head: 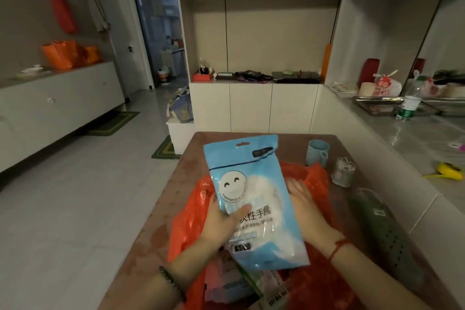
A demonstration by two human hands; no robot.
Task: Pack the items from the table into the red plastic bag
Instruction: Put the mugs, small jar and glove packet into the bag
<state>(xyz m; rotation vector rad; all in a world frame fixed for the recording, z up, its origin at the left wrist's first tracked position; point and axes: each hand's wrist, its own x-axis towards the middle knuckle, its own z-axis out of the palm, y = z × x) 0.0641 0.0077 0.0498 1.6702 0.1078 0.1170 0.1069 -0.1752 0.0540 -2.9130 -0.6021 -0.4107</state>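
Note:
A blue pack of disposable gloves (254, 184) with a smiley face stands upright above the red plastic bag (191, 214), which lies spread on the brown table (156, 234). My left hand (224, 224) grips the pack's lower left side, thumb across its front. Behind the pack's right edge my right hand (304, 206) rests with fingers spread, touching the pack and the bag. Other flat packets (234, 282) lie inside the bag below the pack, partly hidden.
On the table's far right stand a light blue cup (317, 152) and a clear jar (343, 171). A dark green perforated object (382, 234) lies along the right edge. A yellow item (450, 171) sits on the steel counter to the right.

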